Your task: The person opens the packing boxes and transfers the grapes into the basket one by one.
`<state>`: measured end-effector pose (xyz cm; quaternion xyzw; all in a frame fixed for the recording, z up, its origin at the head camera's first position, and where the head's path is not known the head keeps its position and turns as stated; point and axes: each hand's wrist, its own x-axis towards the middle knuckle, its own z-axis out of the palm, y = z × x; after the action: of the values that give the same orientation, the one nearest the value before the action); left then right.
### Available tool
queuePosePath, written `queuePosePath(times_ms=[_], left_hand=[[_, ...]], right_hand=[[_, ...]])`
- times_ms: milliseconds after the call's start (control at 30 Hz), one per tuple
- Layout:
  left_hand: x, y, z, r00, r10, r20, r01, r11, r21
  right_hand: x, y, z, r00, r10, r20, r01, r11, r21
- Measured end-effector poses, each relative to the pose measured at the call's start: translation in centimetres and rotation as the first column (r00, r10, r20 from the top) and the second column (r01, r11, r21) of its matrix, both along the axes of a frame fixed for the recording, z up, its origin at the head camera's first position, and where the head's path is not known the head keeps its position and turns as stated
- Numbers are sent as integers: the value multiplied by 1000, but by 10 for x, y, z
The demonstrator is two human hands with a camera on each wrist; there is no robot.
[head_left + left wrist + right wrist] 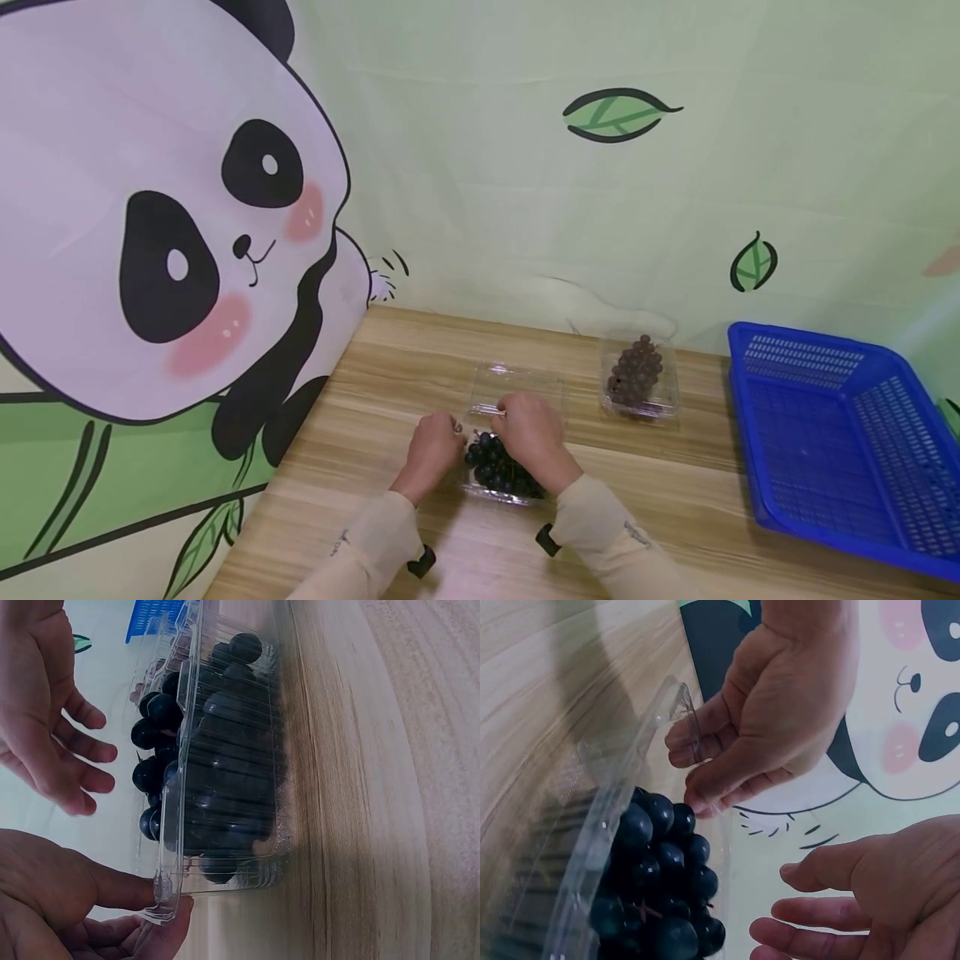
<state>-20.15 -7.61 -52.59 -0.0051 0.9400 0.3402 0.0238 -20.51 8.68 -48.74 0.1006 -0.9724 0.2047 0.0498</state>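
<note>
A bunch of dark grapes [497,467] lies in a clear plastic clamshell box [225,892] on the wooden table. The box's lid [521,385] is folded back toward the wall. At the left corner, my left hand [437,450] pinches the rim between thumb and fingers, as the left wrist view shows. My right hand [534,433] hovers above the grapes near the lid side. Its fingers [810,937] are loosely bent and hold nothing. In the head view it covers part of the bunch.
Behind and to the right stands another clear box [671,392] with a bunch of reddish grapes [636,371]. Farther right is a large blue plastic basket [750,467]. A wall cloth [480,183] with a panda and leaves borders the table at the back and left.
</note>
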Motion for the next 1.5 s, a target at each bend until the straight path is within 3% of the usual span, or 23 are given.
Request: queuePosePath(times_ms=[667,767,967,1100,1267,1500], left_hand=[[1,2,1,998,-7,-60,6,1000,-19],[1,2,1,998,-7,-66,6,1000,-19],[3,2,2,999,-1,-44,1,1000,-3],[4,1,2,999,1,-34,-1,1000,-6],[3,0,1,999,-2,-41,2,1000,-10],[2,-1,2,1000,0,-31,0,1000,-24]], right_hand=[[-6,-32,-12,999,31,35,-34,996,85],[-7,-34,-17,998,38,54,-44,992,114],[-9,-36,-32,998,64,12,-66,984,163],[-9,-39,-37,999,41,3,-41,985,170],[-10,-44,-39,998,11,61,-21,985,169],[-7,-46,-38,994,75,84,-93,969,229]])
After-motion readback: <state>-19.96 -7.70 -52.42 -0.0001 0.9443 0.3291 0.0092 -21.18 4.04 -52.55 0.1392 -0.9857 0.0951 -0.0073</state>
